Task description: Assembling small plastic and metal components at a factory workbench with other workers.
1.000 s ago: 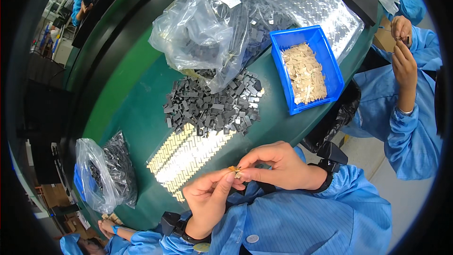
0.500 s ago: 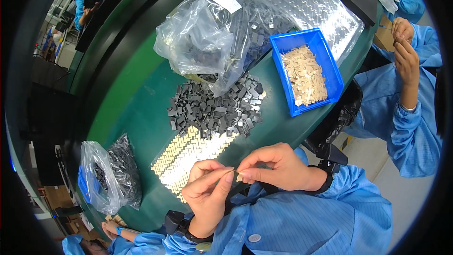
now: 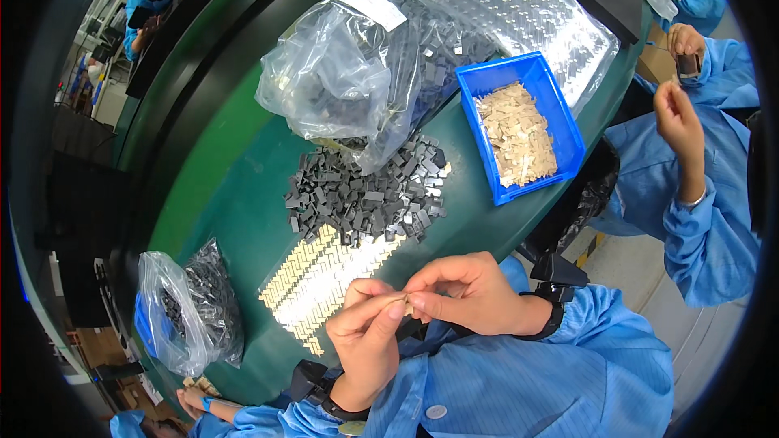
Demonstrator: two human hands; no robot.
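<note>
Left hand and right hand, both pinched on a small tan piece, patterned sheet just beyond left hand, dark pieces farther out

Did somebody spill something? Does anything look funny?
Maybe the loose black pieces: they're heaped on the green table by the clear bag, like a spill, though someone may have poured them out. Nothing looks plainly broken. The little piece pinched between the left hand and right hand is too small to judge.
</note>
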